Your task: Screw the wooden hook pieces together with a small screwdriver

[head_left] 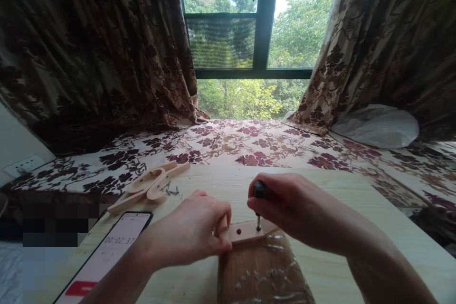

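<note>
Head view, your left hand (204,228) with its grip closed on the light wooden piece (245,232), your right hand (285,199) with its grip closed around the dark screwdriver handle (260,190), metal shaft (258,222) upright at a hole, the wooden piece over the end of the brown block (261,270), on the pale tabletop (335,242).

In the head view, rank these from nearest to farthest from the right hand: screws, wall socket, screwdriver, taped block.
From the right hand:
1. Screwdriver, in its grip.
2. Taped block, just below.
3. Screws, off to the left.
4. Wall socket, far left.
</note>
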Demonstrator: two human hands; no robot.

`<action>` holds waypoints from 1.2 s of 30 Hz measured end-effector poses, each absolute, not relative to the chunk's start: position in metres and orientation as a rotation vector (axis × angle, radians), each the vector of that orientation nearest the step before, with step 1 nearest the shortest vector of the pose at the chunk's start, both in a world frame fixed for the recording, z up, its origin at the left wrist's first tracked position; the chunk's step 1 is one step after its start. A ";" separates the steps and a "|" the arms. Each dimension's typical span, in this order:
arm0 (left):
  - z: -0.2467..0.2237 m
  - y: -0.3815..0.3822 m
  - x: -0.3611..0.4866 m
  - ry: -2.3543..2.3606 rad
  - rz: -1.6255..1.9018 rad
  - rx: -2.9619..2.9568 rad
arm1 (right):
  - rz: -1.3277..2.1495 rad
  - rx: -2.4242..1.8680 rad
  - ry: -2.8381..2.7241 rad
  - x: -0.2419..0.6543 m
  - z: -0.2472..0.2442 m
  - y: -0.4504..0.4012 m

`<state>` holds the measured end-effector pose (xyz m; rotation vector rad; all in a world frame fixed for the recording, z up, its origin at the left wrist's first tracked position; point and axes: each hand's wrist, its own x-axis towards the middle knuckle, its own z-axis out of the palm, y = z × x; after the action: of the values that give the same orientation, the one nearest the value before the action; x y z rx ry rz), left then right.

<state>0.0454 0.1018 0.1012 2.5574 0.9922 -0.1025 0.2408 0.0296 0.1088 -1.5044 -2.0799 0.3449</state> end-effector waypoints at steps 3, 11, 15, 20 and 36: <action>0.100 0.103 0.045 0.989 -0.099 2.551 | 0.283 -1.603 -1.991 0.242 0.106 0.037; 0.102 0.101 0.045 1.021 -0.077 2.534 | 0.329 -1.520 -2.022 0.245 0.110 0.030; 0.100 0.101 0.048 0.973 -0.035 2.532 | 0.317 -1.483 -2.094 0.243 0.113 0.024; 0.099 0.101 0.049 0.938 -0.042 2.535 | 0.234 -1.622 -2.037 0.247 0.109 0.032; 0.099 0.100 0.051 0.895 -0.018 2.626 | 0.217 -1.643 -2.036 0.241 0.107 0.034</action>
<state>0.0507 0.1003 0.0986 2.6261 0.8951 -0.0183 0.2414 0.0341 0.1074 -1.6428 -2.0359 0.2174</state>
